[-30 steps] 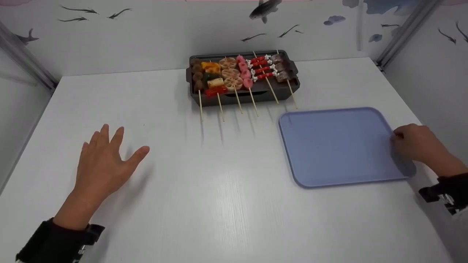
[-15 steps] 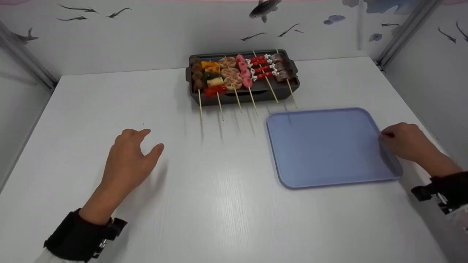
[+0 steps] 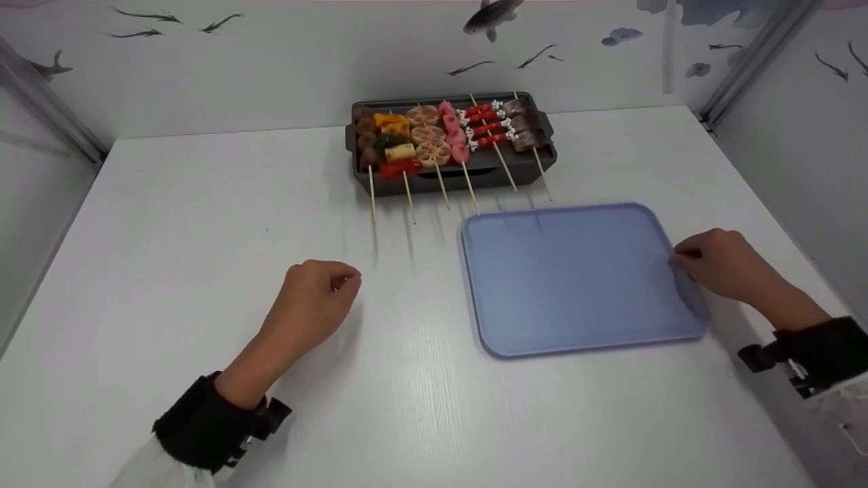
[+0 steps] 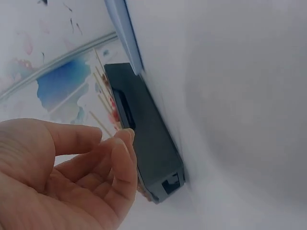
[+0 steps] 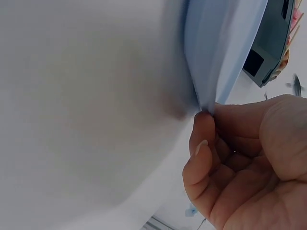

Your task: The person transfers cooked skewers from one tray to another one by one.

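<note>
Right hand (image 3: 722, 264) pinches right rim of pale-blue rectangular tray with rounded corners (image 3: 569, 278), over white table (image 3: 400, 420). Left hand (image 3: 312, 298) apart from tray, fingers curled, holding nothing. One-sided grip could let tray twist or tip. Tray's far-left corner, near thin wooden skewer sticks (image 3: 471, 190), could knock these, if pushed farther away.

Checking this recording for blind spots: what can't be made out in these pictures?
Head view: part of the right rim of the tray, covered by the right hand.
Head view: parts of the floor of the grill, covered by the skewered food.
Left wrist view: most of the tray, cut off by the top edge.
Left wrist view: most of the skewered food, behind the grill's wall.
Right wrist view: the grill's far end, cut off by the top edge.
</note>
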Available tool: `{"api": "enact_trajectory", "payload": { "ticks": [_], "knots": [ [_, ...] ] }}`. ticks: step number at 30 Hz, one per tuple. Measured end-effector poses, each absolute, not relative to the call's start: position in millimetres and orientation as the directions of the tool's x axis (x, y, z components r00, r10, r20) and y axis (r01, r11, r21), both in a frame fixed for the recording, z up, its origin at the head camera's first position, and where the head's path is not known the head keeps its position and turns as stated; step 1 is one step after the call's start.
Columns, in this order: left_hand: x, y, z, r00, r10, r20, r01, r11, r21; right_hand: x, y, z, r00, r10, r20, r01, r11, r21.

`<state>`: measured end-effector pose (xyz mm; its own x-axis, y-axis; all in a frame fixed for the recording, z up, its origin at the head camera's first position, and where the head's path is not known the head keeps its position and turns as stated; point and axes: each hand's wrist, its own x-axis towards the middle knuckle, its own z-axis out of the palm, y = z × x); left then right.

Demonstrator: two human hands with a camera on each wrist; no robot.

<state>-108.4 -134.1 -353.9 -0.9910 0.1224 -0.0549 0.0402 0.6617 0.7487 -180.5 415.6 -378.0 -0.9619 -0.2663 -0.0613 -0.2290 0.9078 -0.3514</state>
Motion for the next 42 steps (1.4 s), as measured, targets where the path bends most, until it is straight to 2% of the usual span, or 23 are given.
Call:
{"api": "enact_trajectory", "payload": {
  "ticks": [8, 15, 20, 33, 42],
  "knots": [
    [-111, -117, -357, -0.983, 0.153, -0.103, 0.017, 0.631, 0.775, -179, 399, -376, -0.957, -0.264, -0.123, -0.198, 0.899, -0.392],
    [-114, -102, -362, -0.952, 0.158, -0.261, -0.107, 0.629, 0.77, -180, 381, -375, -0.952, -0.267, -0.151, -0.184, 0.891, -0.416],
    [-115, -91, -365, -0.923, 0.185, -0.339, -0.132, 0.674, 0.727, -181, 364, -373, -0.944, -0.282, -0.174, -0.178, 0.875, -0.449],
    [-118, -90, -370, -0.917, 0.186, -0.354, -0.14, 0.681, 0.719, -185, 331, -373, -0.924, -0.324, -0.201, -0.177, 0.831, -0.528],
    [-121, -99, -369, -0.921, 0.156, -0.358, -0.16, 0.686, 0.71, -186, 316, -376, -0.916, -0.356, -0.186, -0.209, 0.818, -0.536]
  ]
}}
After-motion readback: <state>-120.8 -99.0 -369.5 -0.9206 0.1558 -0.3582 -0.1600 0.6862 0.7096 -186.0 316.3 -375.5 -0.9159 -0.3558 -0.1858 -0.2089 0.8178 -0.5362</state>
